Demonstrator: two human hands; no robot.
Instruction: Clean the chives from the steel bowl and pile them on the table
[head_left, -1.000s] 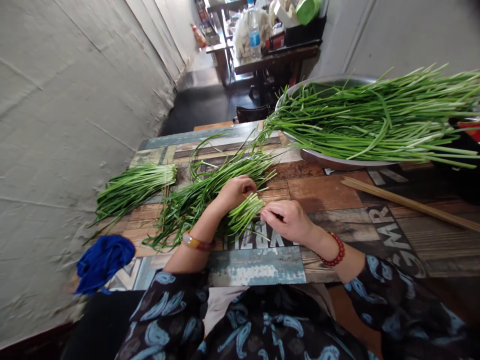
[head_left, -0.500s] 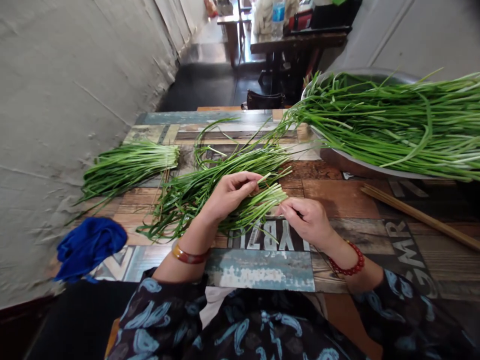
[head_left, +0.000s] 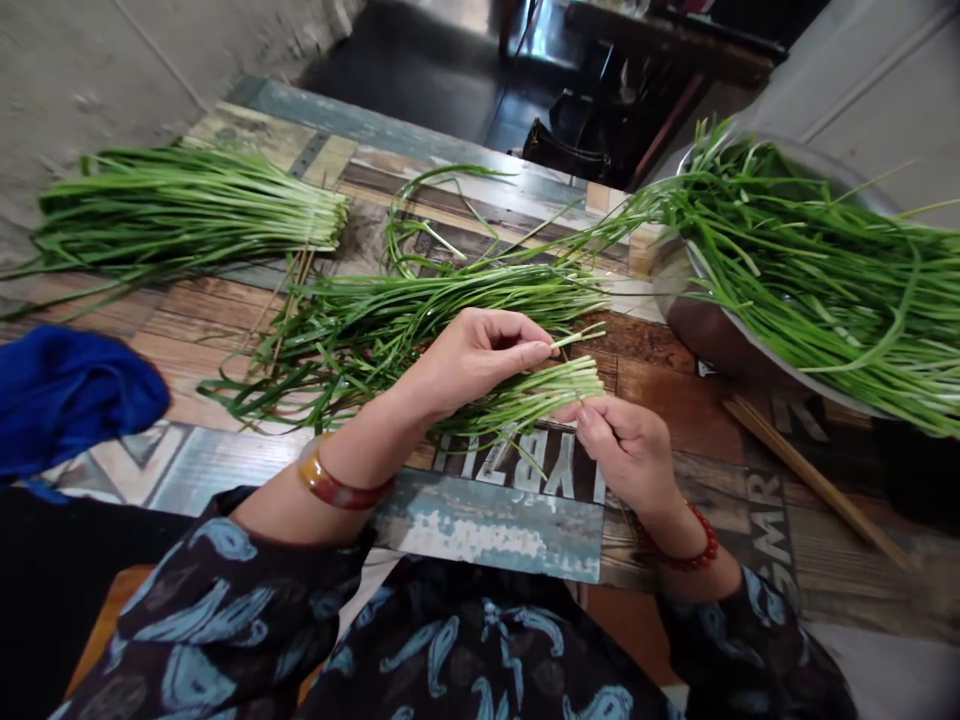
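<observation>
Pinching slim pale-green stalks [head_left: 586, 336] between thumb and forefinger of the bare left hand [head_left: 487, 362], above a narrow bundle of long, pale-ended green stalks [head_left: 559, 385] near the front edge of the patchwork-wood worktop [head_left: 487, 535]; curling fingers of the bare right hand [head_left: 630, 450] just beside the pale ends, leaving any pinch there unclear; seemingly calling for keeping ends level, gripping lightly, avoiding bruising.

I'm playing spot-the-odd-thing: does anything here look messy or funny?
A bit messy. A curled chive leaf bends away behind the chive pile, unlike the neat chive bundle to its left. Stray chives hang over the metal bowl, and a blue cloth lies crumpled at far left. Nothing looks broken.
</observation>
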